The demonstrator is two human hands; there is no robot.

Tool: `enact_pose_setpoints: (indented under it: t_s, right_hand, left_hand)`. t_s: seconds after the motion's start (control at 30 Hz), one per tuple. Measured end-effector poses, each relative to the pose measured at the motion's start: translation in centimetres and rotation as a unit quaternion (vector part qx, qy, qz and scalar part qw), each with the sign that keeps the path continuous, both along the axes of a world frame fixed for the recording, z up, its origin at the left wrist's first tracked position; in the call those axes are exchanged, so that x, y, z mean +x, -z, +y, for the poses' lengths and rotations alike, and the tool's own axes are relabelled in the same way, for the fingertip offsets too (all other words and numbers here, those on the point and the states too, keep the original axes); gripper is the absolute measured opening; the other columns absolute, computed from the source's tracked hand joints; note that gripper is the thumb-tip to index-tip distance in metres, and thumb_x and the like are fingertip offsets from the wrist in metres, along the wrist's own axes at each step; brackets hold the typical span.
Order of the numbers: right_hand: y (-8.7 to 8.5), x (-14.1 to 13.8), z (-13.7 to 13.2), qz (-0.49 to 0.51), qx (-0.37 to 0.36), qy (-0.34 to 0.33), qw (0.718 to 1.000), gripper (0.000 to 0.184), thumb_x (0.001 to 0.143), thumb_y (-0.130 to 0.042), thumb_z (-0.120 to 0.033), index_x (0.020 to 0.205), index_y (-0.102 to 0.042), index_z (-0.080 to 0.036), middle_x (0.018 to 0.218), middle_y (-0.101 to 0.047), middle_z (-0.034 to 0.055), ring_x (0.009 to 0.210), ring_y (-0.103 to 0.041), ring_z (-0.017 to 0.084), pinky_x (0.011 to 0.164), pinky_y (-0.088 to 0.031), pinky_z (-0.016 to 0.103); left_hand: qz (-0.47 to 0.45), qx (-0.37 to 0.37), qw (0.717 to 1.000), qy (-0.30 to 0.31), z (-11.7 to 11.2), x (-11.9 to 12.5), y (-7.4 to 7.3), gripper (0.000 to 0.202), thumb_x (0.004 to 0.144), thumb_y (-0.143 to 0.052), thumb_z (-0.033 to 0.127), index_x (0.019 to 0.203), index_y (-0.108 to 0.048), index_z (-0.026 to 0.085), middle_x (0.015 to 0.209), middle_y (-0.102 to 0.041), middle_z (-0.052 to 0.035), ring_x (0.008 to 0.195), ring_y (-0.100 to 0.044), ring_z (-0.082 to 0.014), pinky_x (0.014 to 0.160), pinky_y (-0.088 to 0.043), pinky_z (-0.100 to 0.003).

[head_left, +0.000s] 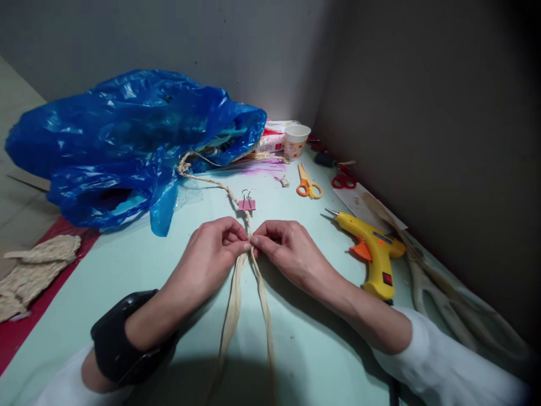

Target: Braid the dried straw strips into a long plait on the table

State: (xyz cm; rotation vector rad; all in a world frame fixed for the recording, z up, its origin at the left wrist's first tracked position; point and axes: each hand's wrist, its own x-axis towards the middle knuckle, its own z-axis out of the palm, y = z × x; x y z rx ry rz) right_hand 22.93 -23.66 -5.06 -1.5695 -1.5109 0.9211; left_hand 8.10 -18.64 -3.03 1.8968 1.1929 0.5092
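White sleeves point(443, 355) and a wide black wristband point(120, 338)

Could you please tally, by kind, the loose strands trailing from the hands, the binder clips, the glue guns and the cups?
Loose strands: 2
Binder clips: 1
Glue guns: 1
Cups: 1
Total: 5

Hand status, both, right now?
Left hand: closed, pinching the fibre cord below the pink clip.
Right hand: closed, pinching the same cord, right beside the left.
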Motion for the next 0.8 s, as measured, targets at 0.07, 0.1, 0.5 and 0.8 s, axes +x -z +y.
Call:
enact_pose_setpoints:
  t_s: [0.07, 0.1, 0.5, 0.8]
  right_hand:
    - [0.0, 0.0, 0.0, -0.001, -0.001, -0.003, 1.0, 0.023, 0.085, -0.051, -0.023, 0.067, -0.062, -0.016, 0.063, -0.064, 0.0001, 0.058, -0.05, 0.01, 0.058, -0.034, 0.023]
    - [-0.1, 0.0, 0.0, -0.003, 0.0, -0.003, 1.0, 0.022, 0.085, -0.051, -0.022, 0.067, -0.062, -0.016, 0.064, -0.064, 0.0001, 0.059, -0.051, 0.01, 0.059, -0.034, 0.023]
    - [-0.5, -0.9, -0.3, -0.1, 0.021, 0.037, 0.994, 0.019, 0.083, -0.05, -0.019, 0.073, -0.066, -0.016, 0.065, -0.063, 0.0014, 0.059, -0.047, 0.011, 0.057, -0.028, 0.024]
    - [-0.6, -1.0, -0.4, -0.098, 0.023, 0.032, 0.994, 0.019, 0.084, -0.05, -0.017, 0.073, -0.065, -0.015, 0.062, -0.061, 0.0013, 0.057, -0.044, 0.011, 0.056, -0.027, 0.024]
  left_hand:
    - [0.005, -0.003, 1.0, -0.001, -0.1, 0.0, 0.1, 0.004, 0.074, -0.06, 0.023, 0.073, -0.059, 0.02, 0.066, -0.064, 0.0005, 0.065, -0.058, -0.0165, 0.062, -0.04, -0.028]
    - [0.01, -0.001, 1.0, -0.002, -0.1, 0.0, 0.1, 0.003, 0.074, -0.059, 0.023, 0.075, -0.06, 0.02, 0.067, -0.065, 0.0, 0.065, -0.059, -0.0171, 0.062, -0.04, -0.028]
    - [0.15, 0.151, 0.977, -0.021, -1.6, 0.7, -0.4, 0.013, 0.078, -0.048, 0.017, 0.074, -0.061, 0.02, 0.065, -0.06, -0.0016, 0.062, -0.052, -0.0181, 0.059, -0.033, -0.029]
    - [0.116, 0.135, 0.983, -0.039, -1.6, 0.4, 0.2, 0.005, 0.079, -0.051, 0.021, 0.083, -0.053, 0.022, 0.069, -0.061, 0.0023, 0.061, -0.055, -0.0154, 0.06, -0.038, -0.028]
